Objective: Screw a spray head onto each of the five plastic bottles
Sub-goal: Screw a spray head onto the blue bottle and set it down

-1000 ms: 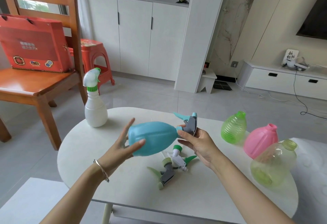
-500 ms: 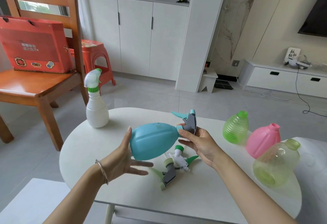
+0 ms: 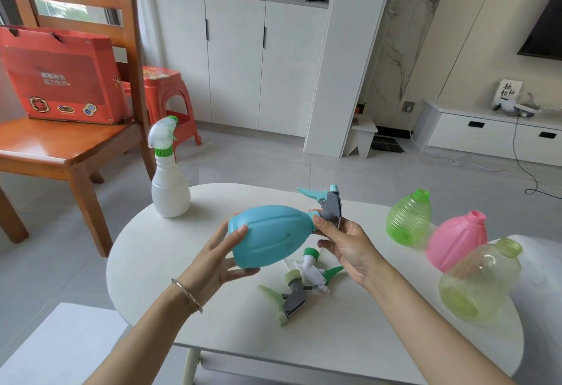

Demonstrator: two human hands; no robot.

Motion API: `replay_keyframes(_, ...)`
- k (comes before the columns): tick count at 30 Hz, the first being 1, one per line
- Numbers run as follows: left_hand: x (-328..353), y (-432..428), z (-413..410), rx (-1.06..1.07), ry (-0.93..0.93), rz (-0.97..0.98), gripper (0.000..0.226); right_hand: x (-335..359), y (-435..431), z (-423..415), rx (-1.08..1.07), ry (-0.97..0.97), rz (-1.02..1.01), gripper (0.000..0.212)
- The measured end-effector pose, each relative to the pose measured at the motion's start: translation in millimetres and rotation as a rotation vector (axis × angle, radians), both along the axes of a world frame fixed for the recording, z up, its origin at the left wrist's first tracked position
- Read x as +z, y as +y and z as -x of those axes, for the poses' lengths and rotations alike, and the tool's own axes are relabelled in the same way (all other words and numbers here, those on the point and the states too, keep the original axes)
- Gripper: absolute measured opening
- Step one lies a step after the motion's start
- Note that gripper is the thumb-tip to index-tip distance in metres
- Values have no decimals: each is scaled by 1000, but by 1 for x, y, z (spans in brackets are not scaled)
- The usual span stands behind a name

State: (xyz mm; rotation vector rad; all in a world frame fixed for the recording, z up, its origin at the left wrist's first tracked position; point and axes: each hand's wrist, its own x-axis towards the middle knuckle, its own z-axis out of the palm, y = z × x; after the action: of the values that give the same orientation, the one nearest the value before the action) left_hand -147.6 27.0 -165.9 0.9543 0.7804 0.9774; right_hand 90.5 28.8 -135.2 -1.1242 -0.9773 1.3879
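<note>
A blue bottle (image 3: pixel 270 234) lies sideways in the air over the white table (image 3: pixel 146 251). My left hand (image 3: pixel 217 260) grips its base with thumb and fingers. My right hand (image 3: pixel 343 241) pinches the grey and teal spray head (image 3: pixel 330 206) sitting on the bottle's neck. A white bottle (image 3: pixel 169 193) with a white and green spray head on it stands at the table's far left. Two loose spray heads, a white one (image 3: pixel 313 272) and a grey one (image 3: pixel 293 301), lie below the blue bottle. Open-necked green (image 3: pixel 409 219), pink (image 3: pixel 456 240) and clear yellow-green (image 3: pixel 479 281) bottles stand on the right.
A wooden chair (image 3: pixel 73 141) carrying a red box (image 3: pixel 60 74) stands to the left of the table, with a red stool (image 3: pixel 165 92) behind it. White cabinets line the far wall. A white bench surface (image 3: pixel 60 345) lies at the lower left.
My left hand has shifted round the blue bottle's base, from open fingers beside it to a grip on it. The bottle has turned a little; my right hand stays on the spray head.
</note>
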Motion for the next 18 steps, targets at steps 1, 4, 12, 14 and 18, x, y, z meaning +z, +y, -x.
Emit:
replay_keyframes(1, 0, -1, 0, 18, 12, -35, 59, 0, 0, 1, 0, 19, 7, 25)
replay_keyframes(4, 2, -4, -1, 48, 30, -112, 61, 1, 2, 1, -7, 54, -1, 15)
replay_keyframes(12, 6, -4, 6, 88, 39, -125, 63, 4, 2, 16, -87, -10, -6, 15)
replay_keyframes(14, 4, -4, 4, 49, -44, -42, 64, 7, 0, 22, -104, -78, -75, 28)
replay_keyframes(18, 1, -2, 4, -12, -301, 91, 56, 6, -2, 43, 153, -82, -173, 52)
